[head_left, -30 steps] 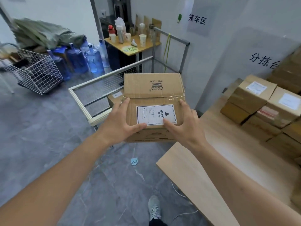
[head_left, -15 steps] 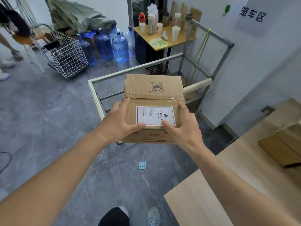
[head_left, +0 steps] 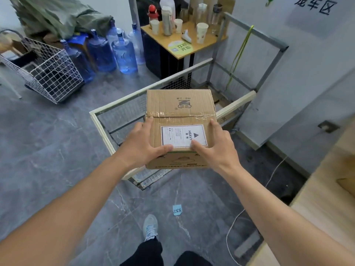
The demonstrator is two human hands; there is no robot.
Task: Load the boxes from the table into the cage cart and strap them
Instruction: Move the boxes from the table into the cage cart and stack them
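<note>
I carry a brown cardboard box (head_left: 180,106) with a white HEAVY label on top, held in the air above the near corner of the cage cart (head_left: 107,112). My left hand (head_left: 142,144) grips its left side with the thumb on the lid. My right hand (head_left: 215,148) grips the right side the same way. The cart is a mesh-walled metal frame with cream top rails; a box lies low inside it (head_left: 221,106), mostly hidden. A yellow-green strap (head_left: 240,52) hangs from the cart's far rail. The wooden table (head_left: 326,212) is at the right edge.
A white wire basket cart (head_left: 48,73) and several blue water bottles (head_left: 123,52) stand at the back left. A small yellow table (head_left: 184,47) with cups sits behind the cage cart. A white cable (head_left: 230,231) and a blue note (head_left: 177,210) lie on the grey floor.
I have turned left and stepped toward the cage cart with the box. The table's stacked boxes have slid out of view and the cart is now nearer, under the box.
</note>
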